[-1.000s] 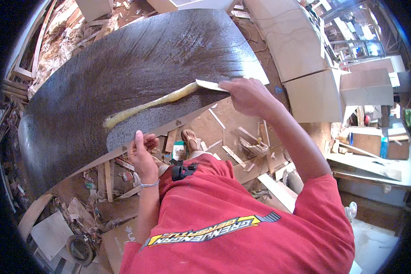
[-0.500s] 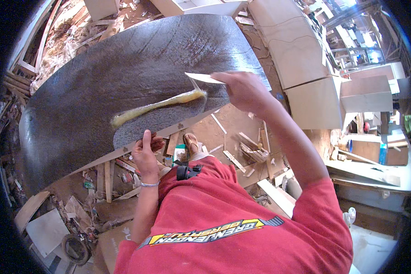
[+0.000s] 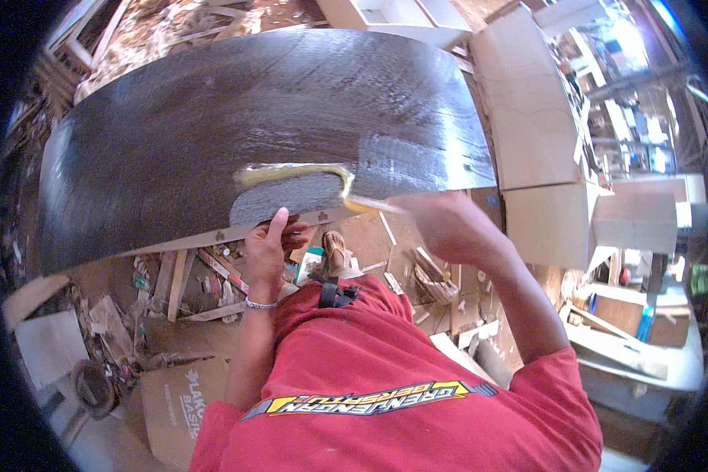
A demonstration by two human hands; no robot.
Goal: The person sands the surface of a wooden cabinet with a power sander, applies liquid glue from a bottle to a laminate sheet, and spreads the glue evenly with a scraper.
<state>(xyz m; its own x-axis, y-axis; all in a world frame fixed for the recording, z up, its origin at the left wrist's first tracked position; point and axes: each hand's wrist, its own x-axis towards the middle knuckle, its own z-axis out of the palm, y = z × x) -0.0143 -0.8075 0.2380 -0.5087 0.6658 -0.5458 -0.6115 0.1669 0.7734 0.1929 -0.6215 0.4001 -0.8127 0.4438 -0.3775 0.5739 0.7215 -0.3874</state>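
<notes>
A large dark sheet [image 3: 212,102] with a pale near edge lies before me, glossy with wet adhesive. A yellowish bead of adhesive [image 3: 291,170] curves around a duller grey patch close to that edge. My right hand [image 3: 447,224], blurred, is closed on a thin, pale flat spreader [image 3: 376,206]. The spreader's tip is at the sheet's near edge, where the bead bends down. My left hand [image 3: 269,245] is at the near edge, thumb raised and stained fingers loosely apart. It holds nothing that I can see; whether it touches the sheet I cannot tell.
Pale box-like cabinets [image 3: 531,118] stand along the right. Wood offcuts [image 3: 436,287] and scraps litter the floor around my sandalled foot [image 3: 334,250]. At the lower left are a cardboard piece [image 3: 161,413] and a dark ring-shaped object [image 3: 93,387]. An open white cabinet box [image 3: 385,17] sits beyond the sheet.
My right hand has swept the spreader down toward the near edge, dragging the bead into a curve. My left hand stays by the edge. The view has shifted slightly.
</notes>
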